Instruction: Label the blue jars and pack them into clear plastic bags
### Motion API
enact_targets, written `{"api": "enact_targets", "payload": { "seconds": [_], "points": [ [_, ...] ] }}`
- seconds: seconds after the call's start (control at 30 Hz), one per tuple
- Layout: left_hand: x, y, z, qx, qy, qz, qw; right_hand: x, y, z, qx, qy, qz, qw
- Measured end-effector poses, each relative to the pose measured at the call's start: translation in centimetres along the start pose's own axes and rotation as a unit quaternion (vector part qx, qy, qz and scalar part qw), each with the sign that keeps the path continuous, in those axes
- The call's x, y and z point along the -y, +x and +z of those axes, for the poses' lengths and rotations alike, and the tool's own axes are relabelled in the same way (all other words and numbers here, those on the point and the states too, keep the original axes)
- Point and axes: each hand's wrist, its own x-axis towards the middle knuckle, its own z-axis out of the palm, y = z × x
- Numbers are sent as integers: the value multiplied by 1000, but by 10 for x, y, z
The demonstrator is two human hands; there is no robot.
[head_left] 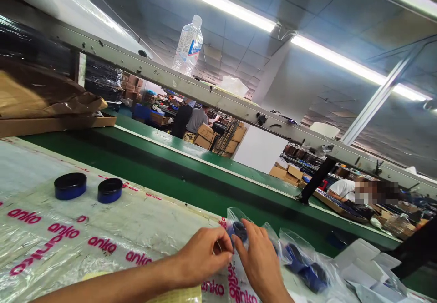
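Observation:
A round blue-and-black piece (pixel 240 231) sits in a clear plastic bag (pixel 235 214) at the near edge of the green belt. My right hand (pixel 257 260) has its thumb and fingers around this bagged piece, partly covering it. My left hand (pixel 207 254) is closed in a pinch just left of the bag; anything between its fingertips is hidden. Two similar blue pieces with black tops, one larger (pixel 70 187) and one smaller (pixel 109 190), lie unbagged on the table at the left. More bagged blue pieces (pixel 316 276) lie to the right of my right hand.
Clear film printed "anko" covers the worktable (pixel 112 223). Beyond it runs a green conveyor belt (pixel 164 171), with a metal rail (pixel 218 96) above carrying a plastic bottle (pixel 189 46). Brown paper in a carton (pixel 58 123) stands left; white boxes (pixel 365 262) lie right. Other people work farther back.

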Motion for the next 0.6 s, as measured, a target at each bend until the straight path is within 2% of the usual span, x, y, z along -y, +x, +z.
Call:
{"api": "enact_targets", "payload": {
  "seconds": [0.07,0.2,0.37,0.6],
  "points": [
    [5,-8,4,17,34,-8,999,0,5,8,17,-31,3,999],
    [14,-15,4,15,84,8,996,1,11,16,29,-31,16,999],
    [19,-20,0,32,100,13,994,5,18,8,38,12,46,998],
    [21,-22,-3,18,112,26,993,9,13,4,44,66,94,992]
  ]
}}
